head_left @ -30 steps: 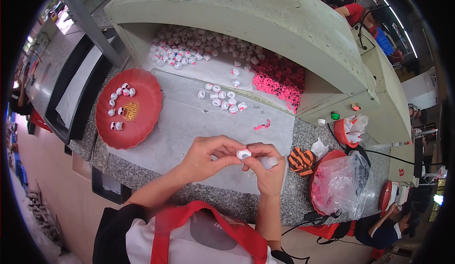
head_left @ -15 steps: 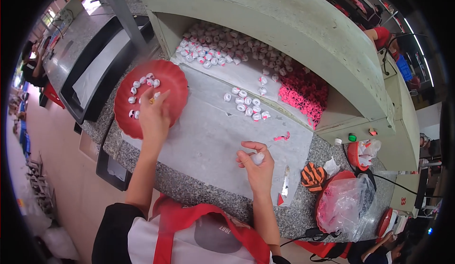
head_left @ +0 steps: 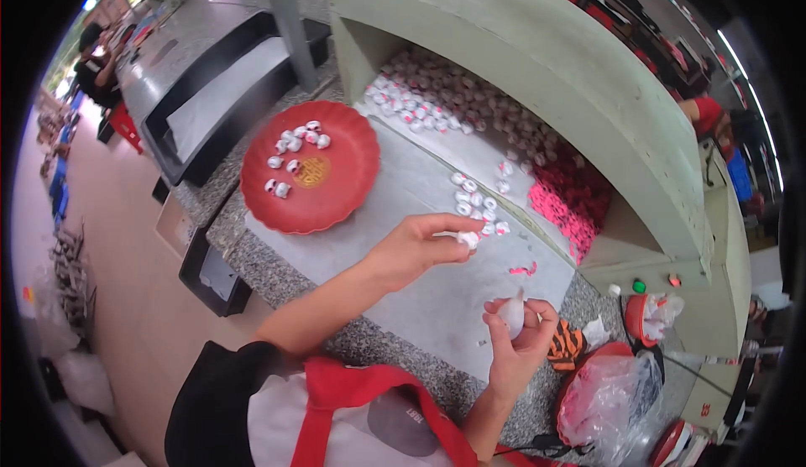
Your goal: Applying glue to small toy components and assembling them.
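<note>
My left hand [head_left: 420, 249] is over the white sheet [head_left: 369, 307], thumb and fingertips pinched on a small white rounded piece [head_left: 468, 239]. Just beyond its fingertips lies a group of similar white pieces [head_left: 474, 198] with round openings. Farther right and nearer me, my right hand [head_left: 522, 341] grips a white teardrop-shaped squeeze bulb [head_left: 511, 314], its narrow tip upward. On the left, a red scalloped plate [head_left: 336, 194] with a gold centre mark holds several white pieces [head_left: 312, 137]. A few curved pink bits [head_left: 523, 268] lie on the sheet between the bulb and the shelf.
A pale green shelf unit [head_left: 520, 39] arches over many white pieces [head_left: 445, 89] and a heap of pink bits [head_left: 571, 207]. Black trays [head_left: 189, 161] stand left. At right are an orange-and-black striped cloth [head_left: 567, 345] and a bag-covered red basin [head_left: 600, 396]. Other people work farther off.
My left hand has moved from over the red plate rightward across the sheet, now with a white piece in its fingers. My right hand still holds the bulb, now upright. The view has shifted.
</note>
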Demonstrator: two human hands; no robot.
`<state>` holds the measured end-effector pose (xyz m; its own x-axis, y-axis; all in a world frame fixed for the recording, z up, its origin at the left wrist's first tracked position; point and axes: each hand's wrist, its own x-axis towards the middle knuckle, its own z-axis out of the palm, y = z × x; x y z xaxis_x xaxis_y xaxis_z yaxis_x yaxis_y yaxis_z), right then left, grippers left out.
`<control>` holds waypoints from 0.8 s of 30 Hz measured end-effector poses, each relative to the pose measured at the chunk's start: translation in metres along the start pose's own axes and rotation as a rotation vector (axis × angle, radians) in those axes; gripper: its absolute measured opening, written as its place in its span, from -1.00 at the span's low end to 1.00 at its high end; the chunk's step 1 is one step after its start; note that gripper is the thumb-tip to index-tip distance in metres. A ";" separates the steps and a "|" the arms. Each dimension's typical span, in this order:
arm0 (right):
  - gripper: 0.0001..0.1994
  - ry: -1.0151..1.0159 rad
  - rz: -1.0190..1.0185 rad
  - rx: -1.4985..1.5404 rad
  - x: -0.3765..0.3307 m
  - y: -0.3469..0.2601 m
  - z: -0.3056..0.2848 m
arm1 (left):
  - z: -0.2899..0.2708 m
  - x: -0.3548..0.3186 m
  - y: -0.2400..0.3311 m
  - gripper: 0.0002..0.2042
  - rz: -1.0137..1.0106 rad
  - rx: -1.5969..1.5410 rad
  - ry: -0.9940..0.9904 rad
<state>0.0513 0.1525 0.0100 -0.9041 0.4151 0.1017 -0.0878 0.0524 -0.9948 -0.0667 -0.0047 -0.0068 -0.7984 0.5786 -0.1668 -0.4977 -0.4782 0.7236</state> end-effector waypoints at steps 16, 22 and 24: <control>-0.75 0.159 -0.594 -0.461 -0.021 -0.038 -0.003 | 0.056 -0.027 -0.011 -0.70 0.585 0.760 0.006; -0.76 0.149 -0.623 -0.422 -0.016 -0.038 -0.003 | 0.056 -0.026 -0.012 -0.70 0.576 0.738 0.015; -0.76 0.138 -0.611 -0.410 -0.015 -0.036 -0.002 | 0.056 -0.025 -0.011 -0.70 0.559 0.757 0.013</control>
<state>0.0694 0.1463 0.0448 -0.6814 0.3122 0.6619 -0.3704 0.6330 -0.6798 -0.0225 0.0235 0.0271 -0.8608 0.3854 0.3324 0.3080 -0.1255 0.9431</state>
